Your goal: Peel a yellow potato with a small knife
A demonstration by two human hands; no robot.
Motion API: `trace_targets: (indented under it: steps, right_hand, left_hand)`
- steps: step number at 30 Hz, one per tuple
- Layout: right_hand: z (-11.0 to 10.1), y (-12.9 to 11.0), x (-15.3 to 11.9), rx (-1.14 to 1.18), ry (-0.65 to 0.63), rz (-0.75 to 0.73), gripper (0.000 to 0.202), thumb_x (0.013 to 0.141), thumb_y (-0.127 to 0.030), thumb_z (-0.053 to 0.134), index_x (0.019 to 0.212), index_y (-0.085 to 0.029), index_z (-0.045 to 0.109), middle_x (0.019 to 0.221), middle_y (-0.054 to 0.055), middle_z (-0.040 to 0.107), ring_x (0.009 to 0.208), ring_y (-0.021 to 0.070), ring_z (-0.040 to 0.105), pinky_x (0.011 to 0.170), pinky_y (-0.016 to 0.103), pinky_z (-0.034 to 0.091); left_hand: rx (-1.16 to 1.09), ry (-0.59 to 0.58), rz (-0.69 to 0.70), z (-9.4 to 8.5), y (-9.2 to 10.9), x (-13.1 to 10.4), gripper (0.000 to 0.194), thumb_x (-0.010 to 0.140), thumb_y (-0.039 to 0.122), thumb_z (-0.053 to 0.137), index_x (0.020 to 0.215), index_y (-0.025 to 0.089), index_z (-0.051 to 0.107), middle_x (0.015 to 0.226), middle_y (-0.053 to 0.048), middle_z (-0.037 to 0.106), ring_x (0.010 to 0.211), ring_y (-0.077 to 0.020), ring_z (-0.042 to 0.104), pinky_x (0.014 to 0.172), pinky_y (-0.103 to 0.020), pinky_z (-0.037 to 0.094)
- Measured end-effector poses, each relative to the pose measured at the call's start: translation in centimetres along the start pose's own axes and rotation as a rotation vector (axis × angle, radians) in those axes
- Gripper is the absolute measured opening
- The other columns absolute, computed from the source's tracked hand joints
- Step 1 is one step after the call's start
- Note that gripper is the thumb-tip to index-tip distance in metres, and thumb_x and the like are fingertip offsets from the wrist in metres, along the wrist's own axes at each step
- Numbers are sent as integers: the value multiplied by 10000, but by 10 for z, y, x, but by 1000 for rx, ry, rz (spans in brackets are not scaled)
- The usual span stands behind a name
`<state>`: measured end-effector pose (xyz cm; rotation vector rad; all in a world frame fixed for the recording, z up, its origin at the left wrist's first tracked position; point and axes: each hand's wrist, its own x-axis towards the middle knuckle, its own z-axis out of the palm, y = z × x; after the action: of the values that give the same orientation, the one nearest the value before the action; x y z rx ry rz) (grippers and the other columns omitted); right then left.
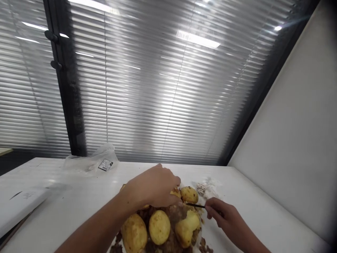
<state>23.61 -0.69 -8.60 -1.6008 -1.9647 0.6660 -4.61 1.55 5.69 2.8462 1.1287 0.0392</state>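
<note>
The person's left hand (154, 188) is reaching forward over a heap of potatoes (159, 226) sitting near the front edge of a white table (79, 196), and its fingers are curling down and closing on one potato (176, 192) at the far side of the heap, mostly covering it. The right hand (223, 216) is hovering just beside the heap on the right, its fingers pinching together on a thin dark tool (196, 205) whose tip is pointing left toward the potatoes; the blade end is too small to make out. Another potato (189, 194), peeled and yellow, is lying just right of the covered one, and three larger ones are sitting in front, resting on brown peelings (171, 242) that are spreading out beneath the heap. A small pale crumpled scrap (206, 188) is lying on the table just beyond the right hand. Further back on the left, a clear plastic bag (91, 161) with a printed label is slumping near the window blinds (158, 88). At the far left edge a flat white sheet (21, 203) is lying on the table, well apart from the potatoes. A plain wall (297, 140) is closing off the right side.
</note>
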Motion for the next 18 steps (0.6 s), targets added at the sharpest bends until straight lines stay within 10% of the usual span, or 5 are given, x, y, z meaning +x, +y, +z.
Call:
trace_targets:
  steps: [8, 18]
  right_hand:
    - [11, 24, 16, 261, -66, 193, 176, 770, -344, 549, 717, -184, 602, 519, -12, 612, 524, 170, 572, 586, 287, 415]
    - [-35, 4, 8, 172, -28, 250, 203, 776, -368, 556, 738, -177, 616, 562, 2, 624, 491, 132, 487, 503, 261, 348]
  left_hand:
    - [-63, 40, -25, -19, 3, -20, 235, 871, 440, 631, 955, 221, 624, 857, -9, 662, 856, -222, 591, 827, -343, 409]
    - [-116, 122, -24, -20, -2, -34, 210, 876, 447, 611, 933, 246, 631, 820, 5, 638, 834, -208, 561, 725, -309, 370]
